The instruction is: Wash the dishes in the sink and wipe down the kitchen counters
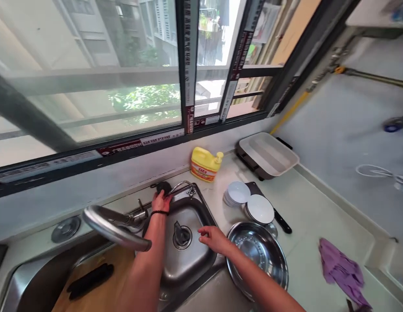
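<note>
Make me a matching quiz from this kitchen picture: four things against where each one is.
1 yellow bottle
2 purple cloth
3 steel bowl
4 left hand

A at the sink's back rim, on a black object
B far right on the counter
C by the wall under the window
D just right of the sink

Pairs: 1-C, 2-B, 3-D, 4-A

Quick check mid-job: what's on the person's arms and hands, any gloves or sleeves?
No gloves, and no sleeves anywhere in view. The left hand has a thin black band round its wrist; the right hand and its wrist wear nothing.
</note>
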`<state>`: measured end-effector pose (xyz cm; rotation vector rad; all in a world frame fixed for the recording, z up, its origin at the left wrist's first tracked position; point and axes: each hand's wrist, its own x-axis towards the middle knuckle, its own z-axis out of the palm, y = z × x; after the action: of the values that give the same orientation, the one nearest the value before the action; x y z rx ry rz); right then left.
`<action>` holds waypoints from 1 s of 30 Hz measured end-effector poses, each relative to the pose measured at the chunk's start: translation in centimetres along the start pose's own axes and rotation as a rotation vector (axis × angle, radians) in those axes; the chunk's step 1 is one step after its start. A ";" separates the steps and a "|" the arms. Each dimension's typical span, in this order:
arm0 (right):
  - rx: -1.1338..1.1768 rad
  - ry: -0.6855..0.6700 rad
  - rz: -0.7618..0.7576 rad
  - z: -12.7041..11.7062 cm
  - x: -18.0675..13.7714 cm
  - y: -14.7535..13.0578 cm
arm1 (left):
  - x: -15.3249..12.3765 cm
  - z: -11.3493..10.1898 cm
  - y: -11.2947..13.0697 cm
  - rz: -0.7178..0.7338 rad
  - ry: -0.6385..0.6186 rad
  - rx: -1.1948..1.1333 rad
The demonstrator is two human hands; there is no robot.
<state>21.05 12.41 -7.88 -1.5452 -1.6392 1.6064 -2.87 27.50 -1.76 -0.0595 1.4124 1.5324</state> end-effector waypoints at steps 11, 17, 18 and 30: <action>0.194 0.714 0.011 -13.8 -12.0 1.0 | -5.0 -2.4 -4.7 -0.094 -0.178 0.257; 0.053 0.850 0.400 -16.8 -20.7 9.8 | -13.3 -5.6 -14.7 -0.373 -0.611 0.622; 0.110 0.773 0.437 -16.1 -21.2 10.8 | -14.5 -6.2 -16.0 -0.408 -0.651 0.670; -0.084 0.505 0.384 -10.9 -18.4 9.8 | -18.3 -8.8 -16.9 -0.265 -0.667 0.758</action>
<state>40.42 -0.71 -5.85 -2.1912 -1.1973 1.1694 12.50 6.27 -5.31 0.6417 1.2705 0.6260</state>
